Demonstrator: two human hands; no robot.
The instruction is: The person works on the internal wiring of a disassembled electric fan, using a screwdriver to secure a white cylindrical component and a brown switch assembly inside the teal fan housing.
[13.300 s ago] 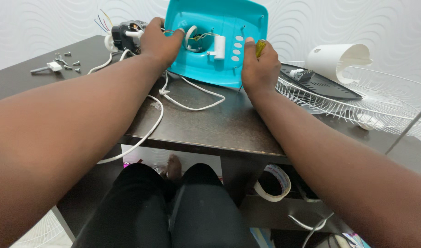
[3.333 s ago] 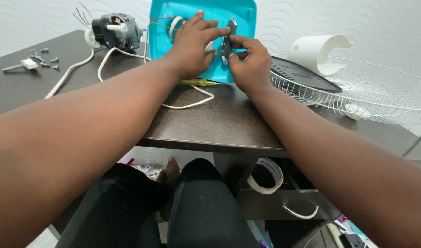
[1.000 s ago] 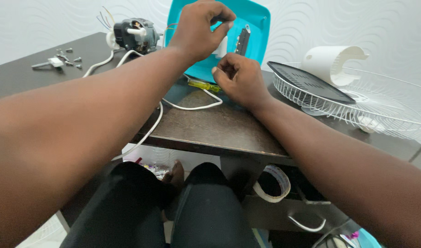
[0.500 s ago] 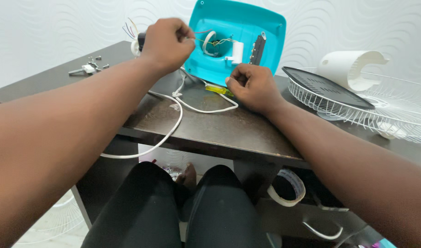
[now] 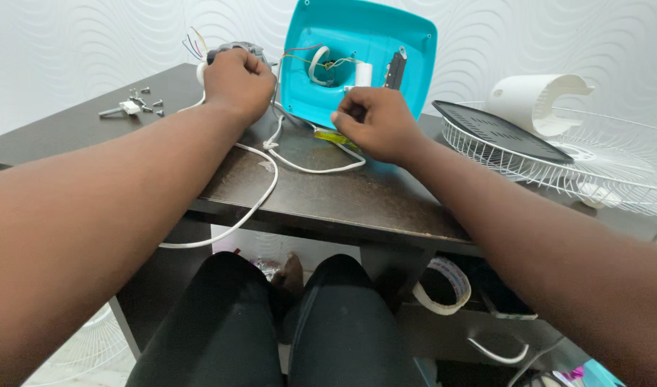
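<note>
Bare, sleeveless arms; legs in plain black trousers [image 5: 271, 330].

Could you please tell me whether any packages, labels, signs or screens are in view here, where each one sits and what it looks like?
No packages, signs or screens show.
Printed roll of tape: on the shelf under the dark table, a whitish ring with small red markings on its band.
Nothing label-like can be made out on the open turquoise plastic housing near the left hand and right hand.
</note>
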